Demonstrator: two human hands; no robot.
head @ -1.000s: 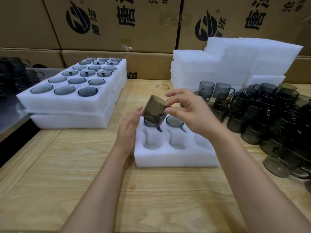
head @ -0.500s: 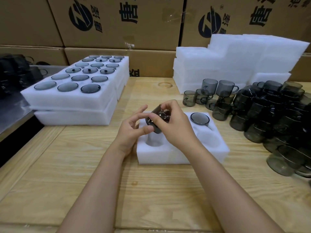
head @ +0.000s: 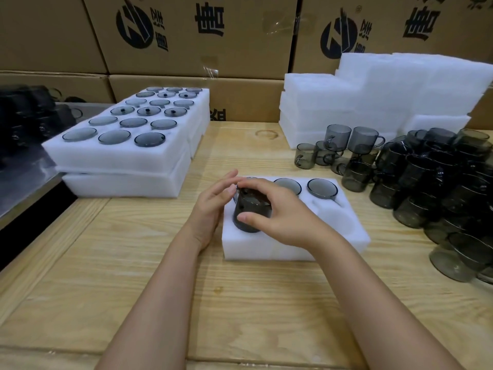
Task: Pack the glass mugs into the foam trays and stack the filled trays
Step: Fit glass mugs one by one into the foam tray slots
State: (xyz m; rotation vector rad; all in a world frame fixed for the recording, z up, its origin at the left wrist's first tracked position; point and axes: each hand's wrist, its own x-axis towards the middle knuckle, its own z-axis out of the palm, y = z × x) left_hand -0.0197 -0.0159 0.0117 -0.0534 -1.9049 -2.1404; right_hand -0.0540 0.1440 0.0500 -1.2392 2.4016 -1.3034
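While R hand (head: 282,218) curls its grip round the glass mug (head: 246,209) — part-sunk in a pocket of the foam tray (head: 266,249) below — L hand (head: 210,206) lies straight-fingered at the mug's side. Two packed mugs (head: 321,188) sit just beyond the grip.

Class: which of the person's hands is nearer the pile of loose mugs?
Right. The right hand, gripping a mug at the foam tray, lies left of the pile; the left hand is farther left, beyond that mug.
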